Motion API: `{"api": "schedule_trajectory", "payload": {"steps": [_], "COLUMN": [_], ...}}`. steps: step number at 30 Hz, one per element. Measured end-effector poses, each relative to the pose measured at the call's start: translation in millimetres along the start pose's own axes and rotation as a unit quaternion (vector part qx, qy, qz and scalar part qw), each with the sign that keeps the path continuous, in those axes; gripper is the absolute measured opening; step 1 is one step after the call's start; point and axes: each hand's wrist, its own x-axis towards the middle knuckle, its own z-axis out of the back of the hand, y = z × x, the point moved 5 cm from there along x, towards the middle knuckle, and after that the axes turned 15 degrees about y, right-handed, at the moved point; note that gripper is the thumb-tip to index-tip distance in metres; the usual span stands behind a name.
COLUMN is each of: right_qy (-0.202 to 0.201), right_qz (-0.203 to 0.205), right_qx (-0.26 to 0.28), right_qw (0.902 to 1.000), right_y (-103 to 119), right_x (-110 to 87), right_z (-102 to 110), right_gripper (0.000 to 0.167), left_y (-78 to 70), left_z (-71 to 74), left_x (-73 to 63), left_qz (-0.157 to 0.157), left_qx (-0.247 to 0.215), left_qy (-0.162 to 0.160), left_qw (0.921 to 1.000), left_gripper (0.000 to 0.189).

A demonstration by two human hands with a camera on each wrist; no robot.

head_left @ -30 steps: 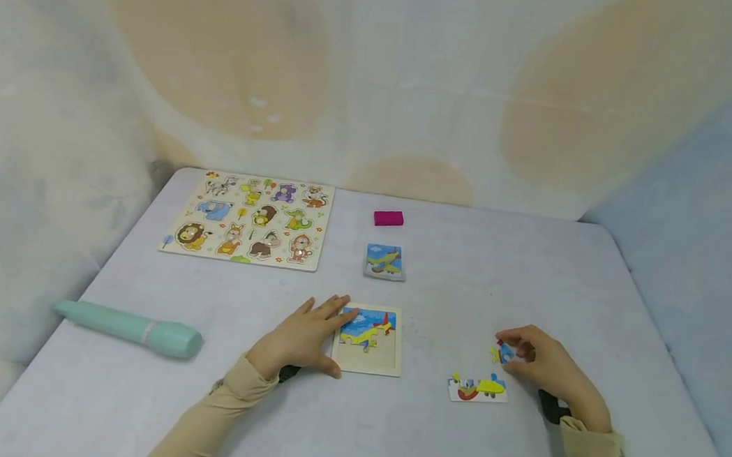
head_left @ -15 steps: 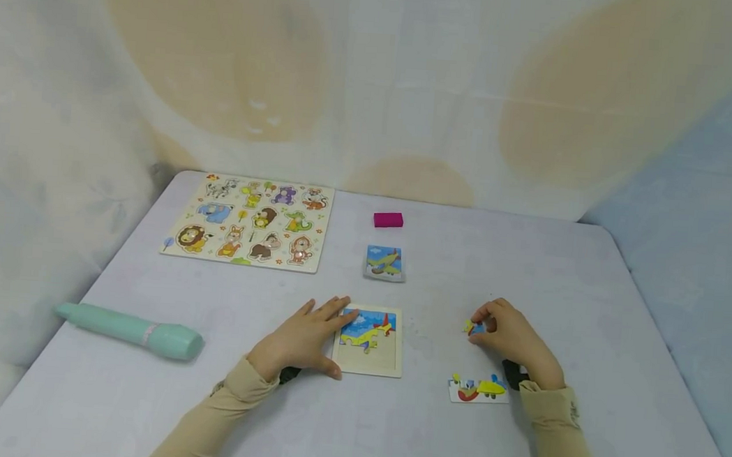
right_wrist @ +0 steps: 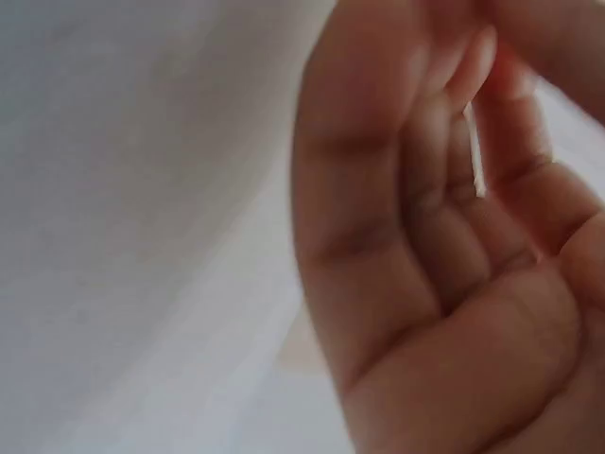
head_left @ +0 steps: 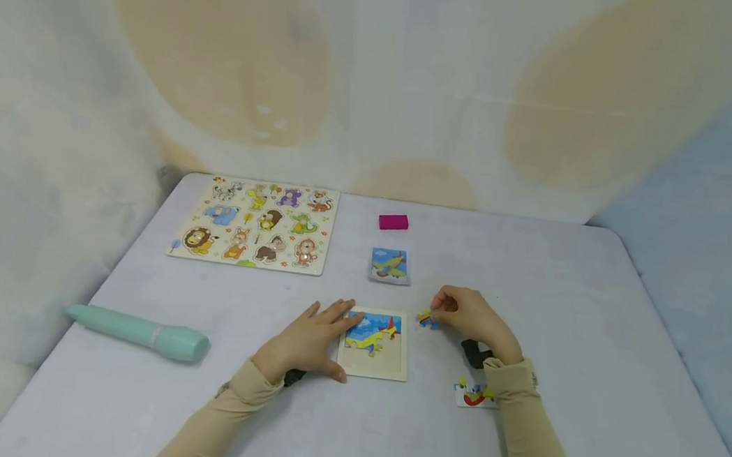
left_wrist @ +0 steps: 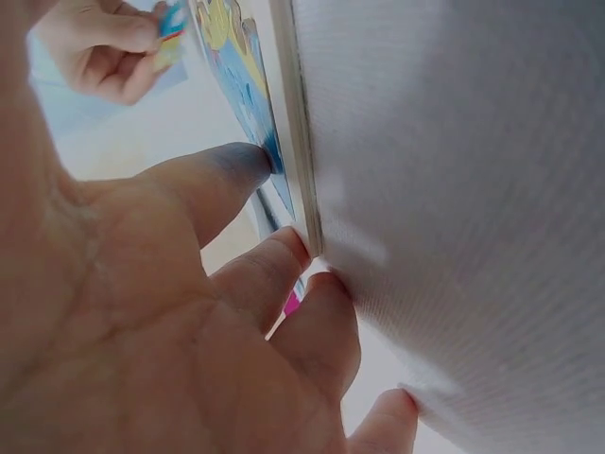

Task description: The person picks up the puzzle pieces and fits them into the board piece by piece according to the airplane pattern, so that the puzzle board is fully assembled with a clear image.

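My left hand [head_left: 305, 343] rests with spread fingers on the left side of a small wooden puzzle tray [head_left: 371, 377]. In the left wrist view one fingertip presses the blue picture and another touches the rim of the tray [left_wrist: 295, 132]. Joined jigsaw pieces [head_left: 366, 330] with sky and a yellow plane fill its upper part; the lower part is bare wood. Just right of the tray, my right hand [head_left: 473, 322] pinches a blue, yellow and red jigsaw piece [head_left: 425, 319] between thumb and fingers. In the right wrist view the curled hand [right_wrist: 425, 246] hides that piece.
More jigsaw pieces [head_left: 474, 394] lie near the right forearm, partly covered by it. Behind the tray are a plane picture packet [head_left: 390, 266] and a magenta block [head_left: 394, 222]. An animal puzzle board [head_left: 253, 225] lies back left, a mint-green microphone-shaped object [head_left: 139, 333] at left.
My right hand has carried the jigsaw piece leftward from the right side to beside the tray. The left hand stays on the tray. The whole view has shifted slightly.
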Motion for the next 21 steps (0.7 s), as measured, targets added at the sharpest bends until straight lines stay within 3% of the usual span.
{"api": "schedule_trajectory", "payload": {"steps": [5, 9, 17, 21], "right_qy": [0.061, 0.107, 0.094, 0.067], "right_qz": [0.04, 0.058, 0.044, 0.022], "right_qx": [0.054, 0.038, 0.009, -0.012], "right_qw": [0.9959, 0.9919, 0.9946, 0.9974], "right_y": [19, 33, 40, 43], "right_x": [7.4, 17.0, 24.9, 24.7], "right_z": [-16, -35, -51, -52], "right_gripper": [0.009, 0.007, 0.005, 0.009], "left_y": [0.2, -1.6, -0.2, -0.3], "left_z": [1.9, 2.7, 0.4, 0.8], "left_x": [-1.2, -1.5, -0.3, 0.2], "left_qz": [-0.001, -0.01, -0.001, -0.002], "left_qx": [0.005, -0.001, -0.001, -0.003], "left_qy": [-0.002, -0.004, 0.0, 0.002], "left_qw": [1.0, 0.9999, 1.0, 1.0], "left_gripper": [0.103, 0.102, 0.103, 0.103]}}
